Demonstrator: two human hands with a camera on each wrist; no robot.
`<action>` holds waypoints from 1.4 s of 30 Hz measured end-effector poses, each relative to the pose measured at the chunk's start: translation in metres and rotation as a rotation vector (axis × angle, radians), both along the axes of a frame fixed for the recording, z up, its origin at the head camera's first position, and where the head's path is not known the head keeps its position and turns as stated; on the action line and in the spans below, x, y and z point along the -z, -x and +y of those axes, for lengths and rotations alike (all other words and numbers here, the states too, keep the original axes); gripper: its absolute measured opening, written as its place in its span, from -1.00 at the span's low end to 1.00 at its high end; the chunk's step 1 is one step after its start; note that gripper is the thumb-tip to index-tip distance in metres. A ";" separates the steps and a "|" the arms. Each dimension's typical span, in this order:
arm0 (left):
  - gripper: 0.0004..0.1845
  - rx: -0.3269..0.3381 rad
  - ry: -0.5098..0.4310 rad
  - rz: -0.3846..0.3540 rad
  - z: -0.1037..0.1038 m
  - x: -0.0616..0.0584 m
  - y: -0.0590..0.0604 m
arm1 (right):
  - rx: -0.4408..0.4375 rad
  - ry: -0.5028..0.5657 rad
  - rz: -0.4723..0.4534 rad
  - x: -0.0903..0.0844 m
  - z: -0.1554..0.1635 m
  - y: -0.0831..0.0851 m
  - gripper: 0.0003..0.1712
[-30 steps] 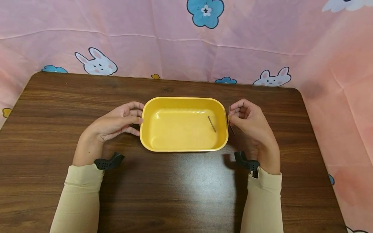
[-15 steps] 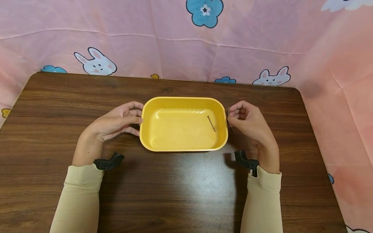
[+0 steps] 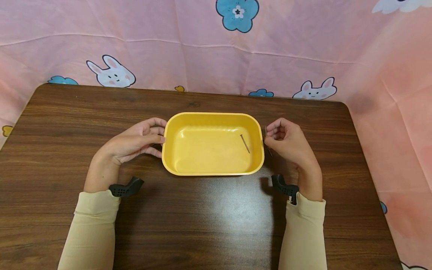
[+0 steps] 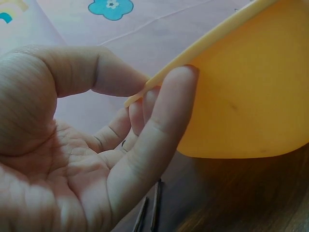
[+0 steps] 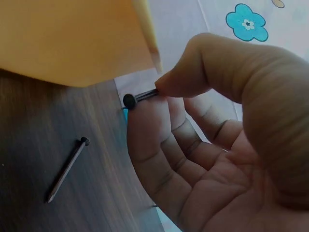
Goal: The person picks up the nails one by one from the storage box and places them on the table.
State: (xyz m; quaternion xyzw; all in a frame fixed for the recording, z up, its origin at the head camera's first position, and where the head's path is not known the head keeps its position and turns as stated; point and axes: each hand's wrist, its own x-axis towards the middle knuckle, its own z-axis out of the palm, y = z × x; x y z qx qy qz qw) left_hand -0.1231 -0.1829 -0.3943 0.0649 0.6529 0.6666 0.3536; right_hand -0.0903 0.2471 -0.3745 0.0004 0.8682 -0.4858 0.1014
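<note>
A dark wooden table (image 3: 216, 225) fills the lower two-thirds of the head view, with a pink cartoon-print cloth (image 3: 202, 48) across the top. At the centre of the frame sits a yellow tray (image 3: 175, 150). The left hand (image 3: 135, 142), just left of centre, has its fingers curled against the tray's left end, fingertips (image 4: 176, 92) touching the rim and outer wall. The right hand (image 3: 288, 140), just right of the tray, pinches a nail (image 5: 140, 97) between thumb and forefinger, its head poking out beside the tray's wall. A second nail (image 3: 245, 143) lies slanted inside the tray's right part. Another nail (image 5: 66, 169) lies on the table at the lower left of the right wrist view, and two nails (image 4: 149, 212) lie at the bottom of the left wrist view, under the left hand.
</note>
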 end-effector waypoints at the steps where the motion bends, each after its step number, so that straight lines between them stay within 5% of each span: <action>1: -0.55 0.002 0.004 0.003 0.000 0.000 0.000 | -0.002 -0.013 0.002 0.000 0.000 0.000 -0.71; 24: -0.56 0.010 0.021 0.013 -0.001 -0.001 0.000 | -0.017 -0.284 -0.017 0.010 0.000 0.002 -0.72; 42: -0.57 0.011 0.018 0.019 0.000 -0.002 0.000 | -0.049 -0.360 -0.080 0.015 0.002 0.005 -0.71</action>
